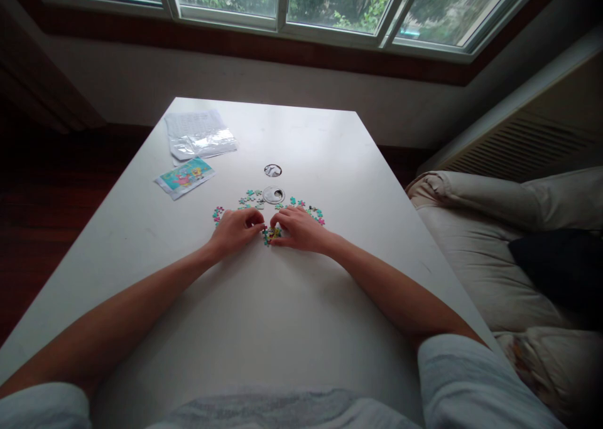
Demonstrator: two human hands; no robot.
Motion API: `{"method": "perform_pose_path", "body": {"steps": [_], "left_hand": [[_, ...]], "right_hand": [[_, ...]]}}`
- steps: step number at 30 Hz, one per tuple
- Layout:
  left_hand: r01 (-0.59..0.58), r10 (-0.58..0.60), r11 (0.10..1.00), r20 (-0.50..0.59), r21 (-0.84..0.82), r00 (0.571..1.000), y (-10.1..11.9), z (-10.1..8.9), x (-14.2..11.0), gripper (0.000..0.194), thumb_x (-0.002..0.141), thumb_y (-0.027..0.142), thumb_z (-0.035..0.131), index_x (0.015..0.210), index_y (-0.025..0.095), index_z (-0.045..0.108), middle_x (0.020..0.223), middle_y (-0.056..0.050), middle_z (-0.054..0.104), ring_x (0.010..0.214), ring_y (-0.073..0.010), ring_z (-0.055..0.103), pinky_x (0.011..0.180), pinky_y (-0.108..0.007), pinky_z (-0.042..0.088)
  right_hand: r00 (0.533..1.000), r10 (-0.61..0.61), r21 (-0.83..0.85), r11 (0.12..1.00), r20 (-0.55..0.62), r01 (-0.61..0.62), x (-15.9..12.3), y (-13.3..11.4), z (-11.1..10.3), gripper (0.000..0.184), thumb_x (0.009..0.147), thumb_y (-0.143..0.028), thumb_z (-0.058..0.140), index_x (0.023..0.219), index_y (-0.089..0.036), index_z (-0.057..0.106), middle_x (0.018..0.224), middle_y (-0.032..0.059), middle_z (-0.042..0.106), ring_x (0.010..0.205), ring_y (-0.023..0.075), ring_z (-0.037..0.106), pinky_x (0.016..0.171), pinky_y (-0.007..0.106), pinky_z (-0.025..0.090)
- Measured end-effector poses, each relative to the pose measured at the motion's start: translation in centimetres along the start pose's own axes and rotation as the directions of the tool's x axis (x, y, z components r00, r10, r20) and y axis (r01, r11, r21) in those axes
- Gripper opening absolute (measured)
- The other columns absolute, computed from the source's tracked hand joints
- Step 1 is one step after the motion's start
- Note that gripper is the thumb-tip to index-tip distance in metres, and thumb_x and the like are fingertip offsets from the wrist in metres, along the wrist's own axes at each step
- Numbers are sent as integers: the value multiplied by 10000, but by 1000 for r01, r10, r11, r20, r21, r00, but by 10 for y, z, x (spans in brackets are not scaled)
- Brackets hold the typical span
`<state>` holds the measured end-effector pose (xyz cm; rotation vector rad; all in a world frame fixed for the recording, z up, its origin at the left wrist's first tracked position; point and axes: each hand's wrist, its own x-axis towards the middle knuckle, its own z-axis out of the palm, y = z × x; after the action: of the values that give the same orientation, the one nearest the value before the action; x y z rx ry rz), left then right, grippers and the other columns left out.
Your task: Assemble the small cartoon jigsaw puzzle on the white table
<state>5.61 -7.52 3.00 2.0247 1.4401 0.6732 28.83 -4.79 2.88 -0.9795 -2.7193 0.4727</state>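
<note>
My left hand [238, 227] and my right hand [299, 228] rest close together on a white table [264, 328]. Their fingertips pinch a small cluster of joined puzzle pieces [272, 233] between them. Several loose teal and pink puzzle pieces [252, 198] lie scattered in an arc just beyond my hands. A small round metal tin [274, 195] sits among the pieces, and its lid [272, 170] lies a little farther away.
A picture card with a cartoon print [185, 176] lies to the left. Behind it are a clear plastic bag [202, 143] and a paper sheet [194, 124]. A cushioned sofa [509, 253] stands to the right of the table. Windows run along the far wall.
</note>
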Motion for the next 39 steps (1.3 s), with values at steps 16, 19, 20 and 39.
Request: {"method": "perform_pose_path", "body": {"steps": [16, 19, 20, 39], "left_hand": [[-23, 16, 986, 44, 163, 999, 2, -9, -1, 127, 802, 275, 604, 832, 236, 721, 745, 14, 707, 694, -162, 604, 667, -278, 411], [-44, 34, 975, 52, 218, 998, 3, -10, -2, 111, 809, 281, 612, 819, 237, 714, 744, 11, 709, 712, -173, 614, 695, -295, 399], [-53, 41, 971, 56, 232, 998, 4, -10, -3, 110, 815, 287, 613, 816, 237, 711, 743, 10, 710, 720, -177, 618, 711, -303, 397], [-342, 228, 755, 266, 559, 937, 34, -11, -27, 102, 922, 210, 564, 879, 212, 657, 882, -71, 704, 839, -235, 629, 796, -378, 360]], "right_hand": [[1000, -4, 14, 1000, 4, 4, 0, 0, -3, 358, 889, -532, 719, 1055, -221, 657, 999, 51, 679, 948, 219, 574, 858, 320, 318], [1000, -4, 15, 1000, -15, 4, -1, 3, -3, 318, 894, -512, 718, 1023, -226, 663, 960, 40, 679, 932, 214, 572, 871, 323, 311], [1000, -5, 18, 1000, -24, 5, -1, 4, -3, 302, 899, -506, 712, 1007, -228, 666, 939, 35, 676, 922, 211, 570, 870, 322, 309], [924, 217, 123, 975, -313, -187, 0, 46, -20, 232, 957, -350, 577, 810, -198, 674, 726, 6, 623, 733, 165, 536, 787, 313, 347]]}}
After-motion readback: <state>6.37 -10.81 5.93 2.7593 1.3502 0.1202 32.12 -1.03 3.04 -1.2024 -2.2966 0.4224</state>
